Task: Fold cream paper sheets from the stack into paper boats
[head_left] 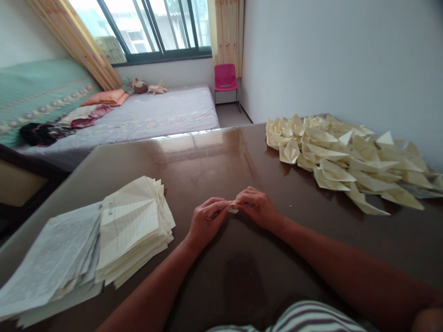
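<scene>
Above the middle of the brown table, my left hand point(208, 220) and my right hand point(258, 207) meet fingertip to fingertip. Between them they pinch a small folded piece of cream paper point(233, 210). Most of that paper is hidden behind my fingers, so its full shape cannot be made out. To the left of my left hand lies a thick stack of cream lined sheets point(129, 216), the top one creased. Beyond my right hand, many folded paper boats point(332, 147) are heaped at the table's right side.
A pile of grey printed sheets point(58, 253) lies partly under the lined stack. The glossy brown table point(194, 161) reflects the window. Past its far edge stand a bed point(180, 110) and a pink chair point(226, 78). A pale wall point(328, 60) borders the right side.
</scene>
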A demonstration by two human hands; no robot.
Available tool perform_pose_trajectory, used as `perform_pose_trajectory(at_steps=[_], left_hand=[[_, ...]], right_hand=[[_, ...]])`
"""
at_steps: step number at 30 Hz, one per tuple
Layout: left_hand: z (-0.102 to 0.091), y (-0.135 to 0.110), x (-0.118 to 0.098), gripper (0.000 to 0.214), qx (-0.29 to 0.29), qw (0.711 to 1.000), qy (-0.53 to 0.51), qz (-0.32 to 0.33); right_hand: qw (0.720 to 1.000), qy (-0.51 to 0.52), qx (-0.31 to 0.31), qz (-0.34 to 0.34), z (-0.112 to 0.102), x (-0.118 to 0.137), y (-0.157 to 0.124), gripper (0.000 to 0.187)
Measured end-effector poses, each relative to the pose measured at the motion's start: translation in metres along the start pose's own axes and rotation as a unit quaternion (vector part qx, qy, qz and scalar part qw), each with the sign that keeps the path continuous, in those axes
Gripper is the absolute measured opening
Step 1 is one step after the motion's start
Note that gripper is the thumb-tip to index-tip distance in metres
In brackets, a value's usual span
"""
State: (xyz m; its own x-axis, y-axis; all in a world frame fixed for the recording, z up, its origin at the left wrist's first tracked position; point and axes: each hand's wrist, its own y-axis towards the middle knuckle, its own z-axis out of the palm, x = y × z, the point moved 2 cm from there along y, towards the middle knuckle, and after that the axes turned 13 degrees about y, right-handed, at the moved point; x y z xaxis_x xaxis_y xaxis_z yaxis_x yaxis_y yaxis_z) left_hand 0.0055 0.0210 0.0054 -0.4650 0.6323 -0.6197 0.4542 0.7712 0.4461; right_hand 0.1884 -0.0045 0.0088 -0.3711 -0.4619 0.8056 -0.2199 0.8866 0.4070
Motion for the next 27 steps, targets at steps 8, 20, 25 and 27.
perform_pose_trajectory(at_steps=[8, 20, 25, 27], left_hand=[[0.000, 0.000, 0.004, 0.017, 0.021, 0.999, -0.014, -0.027], [-0.003, 0.001, 0.014, 0.022, 0.014, 0.980, -0.096, -0.173], [-0.005, 0.002, 0.027, 0.027, -0.048, 0.955, -0.166, -0.240], [-0.007, 0.003, 0.031, 0.028, -0.073, 0.952, -0.164, -0.248]], right_hand=[[1.000, 0.023, -0.006, 0.002, 0.001, 0.001, 0.000, 0.024], [0.984, 0.142, -0.087, 0.062, 0.002, -0.012, 0.004, 0.020], [0.952, 0.249, -0.121, 0.130, -0.001, -0.022, 0.007, 0.023], [0.950, 0.247, -0.134, 0.134, -0.004, -0.023, 0.008, 0.022]])
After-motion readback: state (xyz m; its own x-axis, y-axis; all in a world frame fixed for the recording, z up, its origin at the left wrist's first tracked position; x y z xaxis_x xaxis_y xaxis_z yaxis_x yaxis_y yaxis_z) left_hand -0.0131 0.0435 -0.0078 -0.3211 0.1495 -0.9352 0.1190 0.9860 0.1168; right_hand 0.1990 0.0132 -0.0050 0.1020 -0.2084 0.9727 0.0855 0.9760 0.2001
